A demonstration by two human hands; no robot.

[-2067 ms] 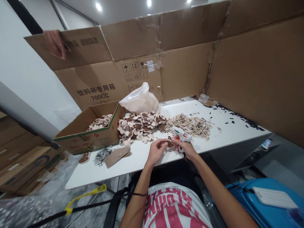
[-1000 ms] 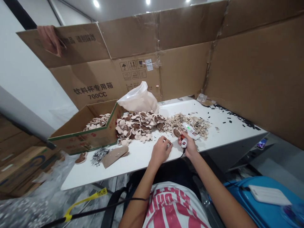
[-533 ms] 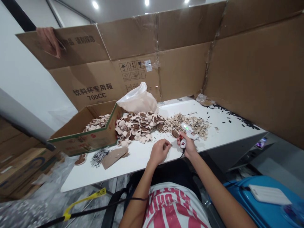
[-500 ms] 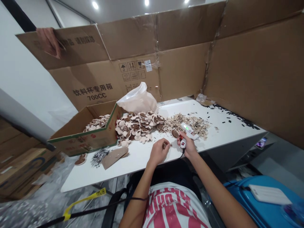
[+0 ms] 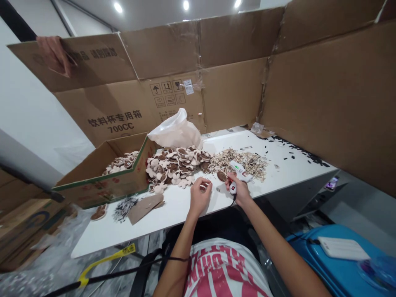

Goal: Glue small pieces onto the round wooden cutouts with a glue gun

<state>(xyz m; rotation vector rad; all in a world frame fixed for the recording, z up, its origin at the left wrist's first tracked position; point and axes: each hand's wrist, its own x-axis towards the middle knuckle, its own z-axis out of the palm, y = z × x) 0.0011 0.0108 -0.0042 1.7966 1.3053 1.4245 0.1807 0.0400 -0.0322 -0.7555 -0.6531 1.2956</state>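
Within the right hand's wrapped fingers are a white glue gun and a brown piece, above the bench. The left hand curls loosely, its hold unclear. Beyond lie pale strings and heaped pieces.

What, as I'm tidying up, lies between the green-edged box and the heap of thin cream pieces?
In the head view, a pile of brown and pale cutouts.

Illumination moderate, from 3 ceiling lights; soft shadow on cardboard; edges stretched; lower-left plastic blurred.
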